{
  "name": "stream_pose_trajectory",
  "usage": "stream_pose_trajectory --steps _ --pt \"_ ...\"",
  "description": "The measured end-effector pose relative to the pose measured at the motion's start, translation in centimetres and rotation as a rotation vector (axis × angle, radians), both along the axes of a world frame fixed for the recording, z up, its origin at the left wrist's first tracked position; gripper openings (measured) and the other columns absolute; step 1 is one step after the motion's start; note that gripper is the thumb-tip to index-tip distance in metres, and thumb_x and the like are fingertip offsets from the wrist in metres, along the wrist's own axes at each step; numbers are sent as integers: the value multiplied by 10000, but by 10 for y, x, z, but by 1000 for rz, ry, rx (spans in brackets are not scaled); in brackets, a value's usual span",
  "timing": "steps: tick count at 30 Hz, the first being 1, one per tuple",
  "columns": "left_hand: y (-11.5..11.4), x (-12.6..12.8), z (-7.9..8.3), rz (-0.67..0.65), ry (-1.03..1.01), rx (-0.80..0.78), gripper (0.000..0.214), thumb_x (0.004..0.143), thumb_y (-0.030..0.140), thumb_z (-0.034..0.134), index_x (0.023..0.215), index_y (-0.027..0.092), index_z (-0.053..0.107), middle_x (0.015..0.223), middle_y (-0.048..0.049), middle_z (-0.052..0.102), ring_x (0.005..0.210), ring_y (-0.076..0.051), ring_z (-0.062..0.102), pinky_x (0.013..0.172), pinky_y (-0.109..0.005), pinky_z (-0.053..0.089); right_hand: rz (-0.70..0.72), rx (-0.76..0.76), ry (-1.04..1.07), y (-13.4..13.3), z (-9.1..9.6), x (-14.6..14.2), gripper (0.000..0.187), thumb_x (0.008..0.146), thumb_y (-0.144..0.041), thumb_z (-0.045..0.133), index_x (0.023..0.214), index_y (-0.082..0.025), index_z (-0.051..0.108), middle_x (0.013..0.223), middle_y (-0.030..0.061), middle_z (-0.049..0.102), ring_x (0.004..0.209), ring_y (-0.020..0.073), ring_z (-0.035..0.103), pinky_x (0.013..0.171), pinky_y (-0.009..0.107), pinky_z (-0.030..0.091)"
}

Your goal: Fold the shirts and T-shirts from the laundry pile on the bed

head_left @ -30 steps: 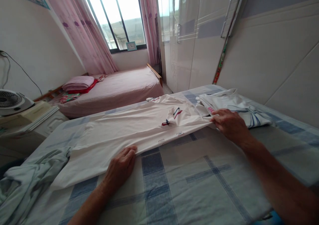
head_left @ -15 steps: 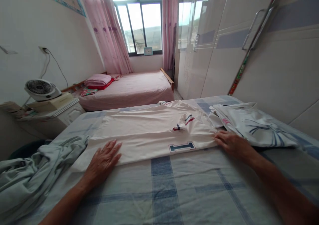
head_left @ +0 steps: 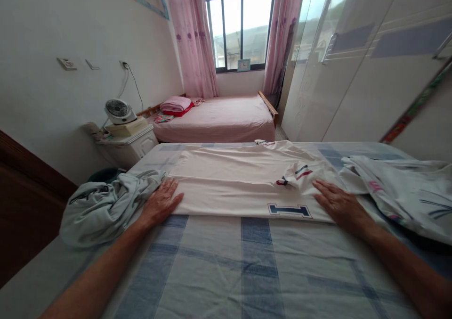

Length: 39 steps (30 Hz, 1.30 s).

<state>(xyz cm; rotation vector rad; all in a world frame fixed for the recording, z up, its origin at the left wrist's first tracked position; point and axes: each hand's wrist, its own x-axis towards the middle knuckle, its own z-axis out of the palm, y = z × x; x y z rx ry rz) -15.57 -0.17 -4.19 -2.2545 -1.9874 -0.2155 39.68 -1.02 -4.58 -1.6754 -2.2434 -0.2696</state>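
One shirt (head_left: 226, 196)
Left hand (head_left: 160, 202) on it at nine o'clock, right hand (head_left: 341, 205) at three (fingers close, thumbs out).

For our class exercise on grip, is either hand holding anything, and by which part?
Nothing is gripped: the left hand lies open at the hem end of the white T-shirt, the right hand open near its striped sleeve.

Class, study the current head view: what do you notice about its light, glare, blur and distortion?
In the head view, the window is washed nearly white, and the lower left looks dim; in the head view, the glossy wardrobe mirrors bright light and its seams slant, suggesting wide-angle stretch; also in the head view, the right edge looks smeared, yet the shirt's printed letter reads clearly.
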Motion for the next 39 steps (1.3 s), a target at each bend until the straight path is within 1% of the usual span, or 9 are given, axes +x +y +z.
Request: stream_pose_trajectory --steps 3,6,10,14,19,24,32,36,39 --pt "-3 6 4 77 41 21 598 904 435 338 1330 42 481 1418 -200 432 1328 -339 375 1033 -502 366 -28 38 -18 -1 -16 4 481 904 -380 341 1251 -138 572 1341 142 539 1242 274 492 1014 465 407" --pt "-4 41 19 4 22 86 497 897 376 377 1212 48 577 1302 -197 554 1254 -331 465 1026 -492 373 -64 34 5 -5 -14 1 481 919 -400 330 1273 -168 558 1345 123 540 1244 260 491 1016 466 405" --pt "-8 135 42 -324 -203 50 352 902 386 430 1146 204 606 1249 -77 601 1094 -220 592 909 -351 488 -63 17 24 -6 -6 -4 466 924 -393 340 1268 -174 566 1337 122 547 1240 246 495 1013 447 412" --pt "-1 235 53 -560 -236 116 448 823 480 573 1165 191 589 1191 -101 607 1090 -255 560 899 -367 482 -67 13 9 -7 -7 -4 465 933 -388 336 1271 -162 562 1342 125 542 1245 243 489 1015 432 411" --pt "33 305 48 -564 -235 52 294 761 325 651 1025 196 657 1112 -112 606 1013 -254 570 822 -354 478 -58 38 -17 -8 -6 -5 445 934 -376 327 1267 -197 563 1327 113 557 1237 234 498 1009 424 417" --pt "60 313 42 -371 -506 -84 201 845 236 497 811 198 692 973 -92 668 938 -226 612 794 -343 447 -58 40 -18 -9 -2 -7 436 932 -357 334 1265 -196 565 1330 109 556 1231 232 499 1006 415 414" --pt "75 302 24 -190 -676 -206 214 781 231 555 969 170 637 826 -52 718 723 -163 646 617 -231 443 -110 -80 76 -9 6 -11 460 915 -373 343 1249 -169 583 1339 105 548 1245 234 481 1028 398 380" --pt "76 305 22 -213 -759 -264 257 795 361 559 960 191 658 820 -38 727 729 -162 652 631 -220 440 -173 -194 183 20 36 0 440 910 -417 343 1124 -200 660 1194 88 650 1096 205 591 946 309 427" --pt "75 305 22 -219 -792 -268 191 778 275 541 887 200 679 820 -35 723 738 -162 648 644 -221 429 -348 -280 166 56 54 5 496 880 -536 366 860 -192 723 953 120 714 900 221 652 798 298 460"
